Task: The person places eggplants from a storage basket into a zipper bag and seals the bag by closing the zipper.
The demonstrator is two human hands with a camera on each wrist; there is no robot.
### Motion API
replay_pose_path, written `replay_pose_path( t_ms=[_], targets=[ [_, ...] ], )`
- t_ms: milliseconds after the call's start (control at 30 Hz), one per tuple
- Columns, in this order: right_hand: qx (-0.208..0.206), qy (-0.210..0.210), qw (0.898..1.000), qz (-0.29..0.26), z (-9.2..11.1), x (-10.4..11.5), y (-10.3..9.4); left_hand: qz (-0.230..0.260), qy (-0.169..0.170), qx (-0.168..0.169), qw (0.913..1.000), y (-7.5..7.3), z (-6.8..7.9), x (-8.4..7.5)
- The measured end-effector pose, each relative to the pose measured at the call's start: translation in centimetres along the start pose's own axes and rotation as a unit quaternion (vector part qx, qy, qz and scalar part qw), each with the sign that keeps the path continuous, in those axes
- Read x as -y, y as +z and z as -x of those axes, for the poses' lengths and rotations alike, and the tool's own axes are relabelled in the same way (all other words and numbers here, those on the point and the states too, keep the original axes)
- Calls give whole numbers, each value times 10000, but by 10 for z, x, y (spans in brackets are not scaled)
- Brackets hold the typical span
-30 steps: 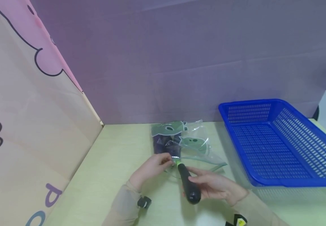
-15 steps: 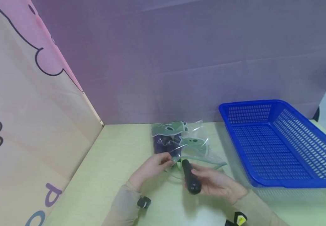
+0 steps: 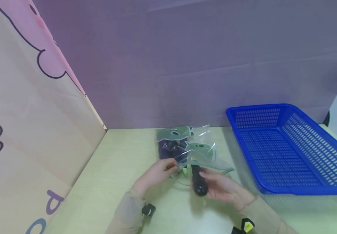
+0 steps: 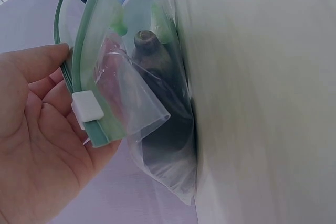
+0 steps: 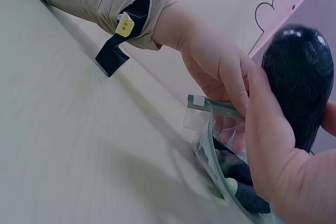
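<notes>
A clear slider zip bag [image 3: 201,152] with green cartoon animals lies on the table, its mouth towards me. Dark eggplants [image 4: 165,103] with green stem ends show through its plastic in the left wrist view; how many is hard to tell. My left hand [image 3: 160,171] pinches the bag's green rim at the left corner, beside the white slider [image 4: 88,106]. With my right hand [image 3: 223,187] I grip another dark eggplant [image 3: 200,184], fingers and thumb on either side. Its far end is inside the bag's mouth, under the upper rim; the rounded end points towards me.
To the right is a blue perforated plastic basket [image 3: 285,156]. A purple-grey cloth [image 3: 186,65] hangs behind the table [image 3: 121,146], and a printed cartoon cloth [image 3: 39,123] stands along the left.
My right hand has pushed the eggplant forward and slightly right, its far end going under the bag's rim, with the handle-like rounded end now more upright in view. The left hand stays put.
</notes>
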State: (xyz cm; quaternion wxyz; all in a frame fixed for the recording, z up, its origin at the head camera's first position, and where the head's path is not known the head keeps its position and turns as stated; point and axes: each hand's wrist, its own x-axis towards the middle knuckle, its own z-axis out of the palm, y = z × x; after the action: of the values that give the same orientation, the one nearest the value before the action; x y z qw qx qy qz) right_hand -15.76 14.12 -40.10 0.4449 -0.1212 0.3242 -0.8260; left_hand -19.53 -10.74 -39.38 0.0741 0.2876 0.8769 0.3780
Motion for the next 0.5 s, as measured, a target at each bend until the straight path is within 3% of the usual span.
replay_pose_path(
  t_ms=[200, 500],
  targets=[
    [-619, -149, 9979, -63, -2, 0, -5, -10, 10, 43, 10000, 1, 0, 1],
    [-861, -152, 9952, -450, -8, 3, -8, 50, -2, 36, 10000, 1, -1, 2]
  ],
)
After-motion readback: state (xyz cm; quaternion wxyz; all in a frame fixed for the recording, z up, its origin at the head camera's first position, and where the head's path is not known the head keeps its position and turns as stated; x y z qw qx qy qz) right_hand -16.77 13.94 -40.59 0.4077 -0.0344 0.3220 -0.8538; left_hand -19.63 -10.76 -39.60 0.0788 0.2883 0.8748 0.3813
